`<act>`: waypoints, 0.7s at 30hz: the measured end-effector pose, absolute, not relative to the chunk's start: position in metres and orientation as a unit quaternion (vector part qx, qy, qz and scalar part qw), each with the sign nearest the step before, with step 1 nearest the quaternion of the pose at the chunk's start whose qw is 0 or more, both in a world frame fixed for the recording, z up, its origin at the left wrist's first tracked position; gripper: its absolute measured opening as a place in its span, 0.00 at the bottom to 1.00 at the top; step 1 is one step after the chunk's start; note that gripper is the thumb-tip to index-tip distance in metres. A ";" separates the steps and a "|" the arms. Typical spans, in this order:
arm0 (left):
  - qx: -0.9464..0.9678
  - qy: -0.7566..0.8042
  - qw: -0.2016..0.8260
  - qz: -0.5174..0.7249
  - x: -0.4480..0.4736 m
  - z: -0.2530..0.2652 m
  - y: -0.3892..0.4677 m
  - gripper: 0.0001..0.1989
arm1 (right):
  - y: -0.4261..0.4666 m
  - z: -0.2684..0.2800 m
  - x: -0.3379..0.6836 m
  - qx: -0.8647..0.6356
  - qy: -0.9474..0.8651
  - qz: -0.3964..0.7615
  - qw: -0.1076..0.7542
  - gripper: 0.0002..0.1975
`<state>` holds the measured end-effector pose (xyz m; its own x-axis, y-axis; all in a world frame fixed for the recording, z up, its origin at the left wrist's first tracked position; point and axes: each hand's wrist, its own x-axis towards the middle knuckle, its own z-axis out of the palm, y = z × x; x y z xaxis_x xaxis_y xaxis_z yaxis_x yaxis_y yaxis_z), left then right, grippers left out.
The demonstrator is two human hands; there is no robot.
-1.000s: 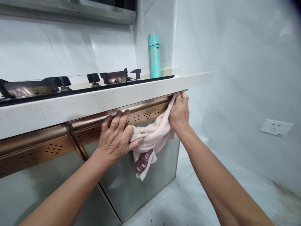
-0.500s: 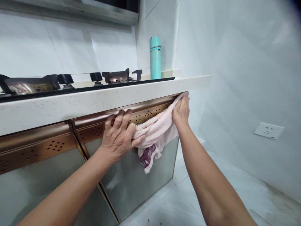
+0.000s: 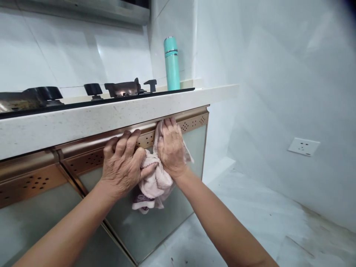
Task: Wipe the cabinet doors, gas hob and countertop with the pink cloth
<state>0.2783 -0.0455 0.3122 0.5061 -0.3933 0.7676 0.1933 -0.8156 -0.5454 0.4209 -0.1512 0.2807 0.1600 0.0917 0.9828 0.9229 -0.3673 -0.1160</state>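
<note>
My right hand [image 3: 171,146] presses a pale pink towel [image 3: 155,180] against the copper-coloured top rail [image 3: 191,113] of a cabinet door [image 3: 155,230], fingers together over the cloth. The towel hangs bunched below the palm, with a purple patch at its lower end. To the left, my left hand [image 3: 122,161] has its fingers hooked over the same rail. Its thumb stretches right and lies on the towel's gathered part. Rows of small holes run along the strip under the rail.
Above the doors juts a pale stone countertop [image 3: 111,113] with a black gas hob [image 3: 124,89]. A turquoise flask [image 3: 172,66] stands near the hob's right end. On the right are a wall socket [image 3: 304,147] and tiled floor [image 3: 250,207]. A range hood [image 3: 111,11] hangs overhead.
My right hand has slid left along the rail from the door's right corner, bringing the towel close to my left hand. The towel is now more bunched. My left hand keeps its hold.
</note>
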 end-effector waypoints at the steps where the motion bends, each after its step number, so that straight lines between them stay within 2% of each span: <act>1: -0.815 0.062 0.298 -0.494 0.278 0.312 -0.046 0.20 | -0.153 0.280 0.425 -0.645 -0.399 -0.519 0.394 0.25; 6: -0.834 0.067 0.252 -0.487 0.276 0.313 -0.049 0.15 | -0.182 0.282 0.489 -0.682 -0.286 -0.524 0.423 0.24; 12: -0.856 0.075 0.188 -0.475 0.281 0.315 -0.050 0.10 | -0.209 0.294 0.550 -0.701 -0.131 -0.508 0.484 0.15; 15: -0.878 0.065 0.125 -0.457 0.279 0.317 -0.054 0.08 | -0.198 0.295 0.551 -0.672 -0.122 -0.514 0.519 0.16; 19: -0.886 0.054 0.103 -0.450 0.257 0.307 -0.065 0.15 | -0.174 0.291 0.527 -0.627 -0.135 -0.531 0.553 0.17; 21: -0.889 0.048 0.096 -0.444 0.237 0.288 -0.072 0.11 | -0.163 0.289 0.504 -0.619 -0.175 -0.539 0.544 0.17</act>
<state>0.2370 -0.0718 0.2884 0.6002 -0.1708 0.7814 -0.0010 -0.9771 -0.2129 0.5045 -0.1631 0.2893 0.3569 -0.3704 0.8576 0.8032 -0.3470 -0.4842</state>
